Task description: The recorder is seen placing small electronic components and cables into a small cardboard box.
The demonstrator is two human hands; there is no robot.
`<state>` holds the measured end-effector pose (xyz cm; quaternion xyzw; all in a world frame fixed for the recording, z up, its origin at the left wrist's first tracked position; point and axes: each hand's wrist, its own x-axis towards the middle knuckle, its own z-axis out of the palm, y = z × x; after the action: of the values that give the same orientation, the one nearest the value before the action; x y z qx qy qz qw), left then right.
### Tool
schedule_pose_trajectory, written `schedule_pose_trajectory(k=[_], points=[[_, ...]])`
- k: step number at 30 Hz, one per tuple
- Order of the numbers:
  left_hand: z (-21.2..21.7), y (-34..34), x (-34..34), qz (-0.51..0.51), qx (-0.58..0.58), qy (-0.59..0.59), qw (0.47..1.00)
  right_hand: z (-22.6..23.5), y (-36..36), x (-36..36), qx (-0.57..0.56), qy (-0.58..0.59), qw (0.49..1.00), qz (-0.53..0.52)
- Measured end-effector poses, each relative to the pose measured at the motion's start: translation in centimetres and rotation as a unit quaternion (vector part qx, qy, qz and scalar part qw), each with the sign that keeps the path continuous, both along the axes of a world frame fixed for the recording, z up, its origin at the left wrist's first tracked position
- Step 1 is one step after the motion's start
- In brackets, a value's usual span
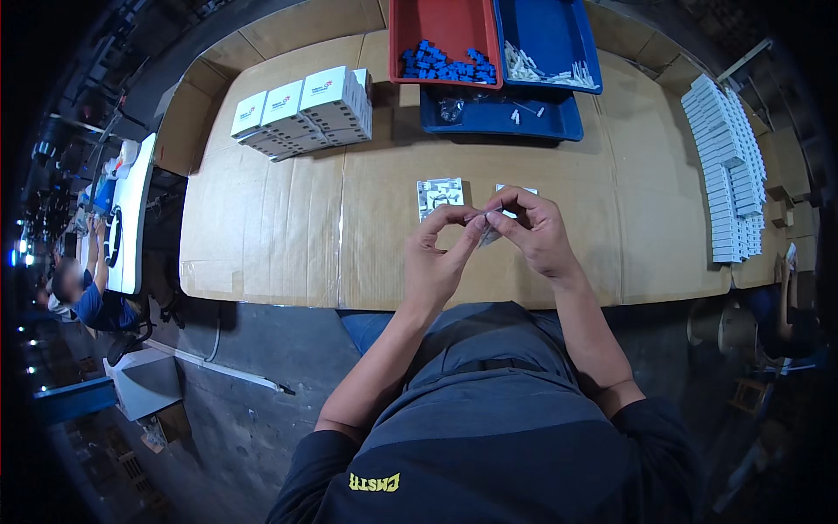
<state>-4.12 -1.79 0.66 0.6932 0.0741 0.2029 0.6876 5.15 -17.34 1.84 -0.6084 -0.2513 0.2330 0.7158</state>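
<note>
Over the middle of the cardboard-covered table, my left hand (439,253) and my right hand (543,234) meet fingertip to fingertip. Between their thumbs and forefingers they pinch a small clear plastic bag (489,236); what it contains is too small to make out. Just beyond my left fingers lies a small white-and-grey patterned box (439,194) with a dark curved shape on top. A second white piece (517,189) is mostly covered by my right hand.
Stacked white boxes (305,113) stand at the back left. A red tray (445,26) of blue plastic parts and a blue tray (550,44) of white parts rest above another blue tray (497,122). Tall white stacks (724,175) line the right. Another person (100,301) works at the far left.
</note>
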Motion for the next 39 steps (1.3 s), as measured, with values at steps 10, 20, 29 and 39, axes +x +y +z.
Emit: schedule_pose_trajectory(k=[10, 20, 29, 39], points=[[-1.9, 1.3, 0.2, 0.013, 0.006, -0.042, 0.999, -0.3, 0.4, 0.0, 0.0, -0.059, 0.998, 0.004], [-2.1, 2.4, -0.6, -0.089, -0.384, 0.107, 0.913, 0.7, -0.9, 0.3, -0.009, -0.135, 0.99, 0.048], [-2.3, 1.9, -0.2, -0.064, -0.256, 0.068, 0.962, -0.9, -0.2, -0.6, -0.018, 0.036, 0.999, 0.021], [-2.7, 3.0, -0.2, -0.112, -0.221, 0.129, 0.96, -1.5, 0.3, -0.7, -0.012, 0.064, 0.998, -0.004]])
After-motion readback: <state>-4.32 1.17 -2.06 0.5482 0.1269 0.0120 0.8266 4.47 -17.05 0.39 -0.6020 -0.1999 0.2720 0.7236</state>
